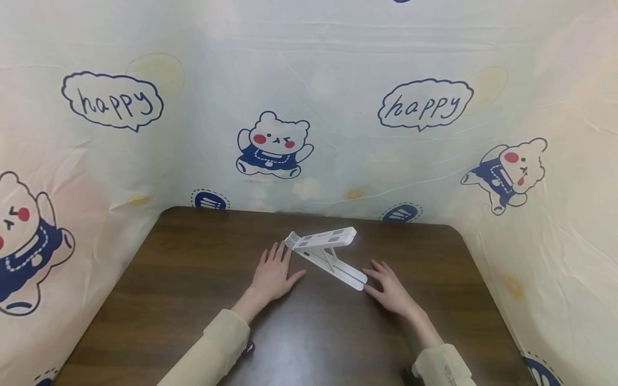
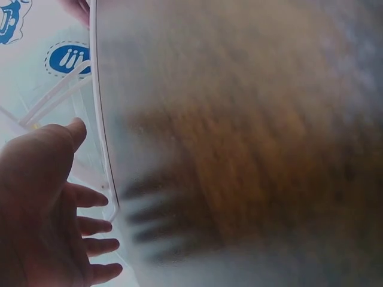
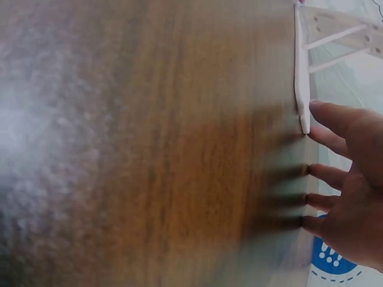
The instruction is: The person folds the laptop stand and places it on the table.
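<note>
A white folding laptop stand (image 1: 333, 262) sits slantwise on the dark wooden table, its upper arm raised on a thin strut. At its far left end, my left hand (image 1: 272, 273) has its fingers stretched out, the fingertips by the stand's lipped end. My right hand (image 1: 393, 289) is at the near right end of the base, thumb and index finger spread at its tip. In the right wrist view, the base of the stand (image 3: 302, 78) meets the right thumb and index finger (image 3: 332, 143). The left wrist view shows the left fingers (image 2: 99, 245) straight and apart.
The brown table (image 1: 193, 300) has rounded far corners. Behind it and at both sides hangs a pale curtain (image 1: 338, 69) printed with bears and the word "happy". Light-coloured sleeves (image 1: 217, 343) cover both forearms.
</note>
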{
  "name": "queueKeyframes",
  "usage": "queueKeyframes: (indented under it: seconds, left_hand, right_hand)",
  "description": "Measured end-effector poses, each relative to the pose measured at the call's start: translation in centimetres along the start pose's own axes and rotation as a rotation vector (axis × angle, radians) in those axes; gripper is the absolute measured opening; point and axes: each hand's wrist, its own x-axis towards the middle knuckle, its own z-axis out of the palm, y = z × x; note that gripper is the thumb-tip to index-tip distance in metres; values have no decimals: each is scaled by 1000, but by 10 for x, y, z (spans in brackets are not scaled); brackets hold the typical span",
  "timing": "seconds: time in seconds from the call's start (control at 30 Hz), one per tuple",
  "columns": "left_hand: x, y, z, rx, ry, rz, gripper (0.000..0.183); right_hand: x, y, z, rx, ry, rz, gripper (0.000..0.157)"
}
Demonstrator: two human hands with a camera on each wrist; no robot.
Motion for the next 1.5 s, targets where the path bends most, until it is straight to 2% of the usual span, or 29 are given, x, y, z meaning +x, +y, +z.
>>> queueKeyframes:
  seconds: [0.2,0.3,0.37,0.43,0.5,0.6,0.73,0.9,1.1,1.33,1.5]
  left_hand:
    - [4,1,0,0,1,19,84]
    - [6,0,1,3,-1,24,83]
    - [7,0,3,12,-12,21,83]
    - [8,-1,3,10,-14,21,82]
    - [9,-1,3,14,-21,20,83]
    - [10,0,2,11,-24,18,83]
    - [12,0,1,17,-39,13,84]
    - [15,-1,-1,25,-55,17,85]
    - [18,0,-4,26,-70,17,85]
    - [14,5,-4,9,-102,34,88]
    - [14,6,-3,4,-97,38,89]
  right_hand:
    - [-7,-29,-13,50,-9,11,51]
    - [-12,-38,-16,53,-5,-18,50]
    - [-13,-38,-15,44,-2,-28,51]
    - [-13,-30,-9,39,5,-37,52]
    - [-12,-26,-6,47,0,-13,53]
    - [-12,-33,-8,20,-39,35,51]
    - [-13,-59,-19,-17,-84,102,48]
    - [-15,-58,-13,-12,-33,78,47]
    - [-17,-56,-9,3,9,57,58]
    - [-19,-56,-7,-14,0,46,51]
    - [-18,-57,-5,-21,1,49,49]
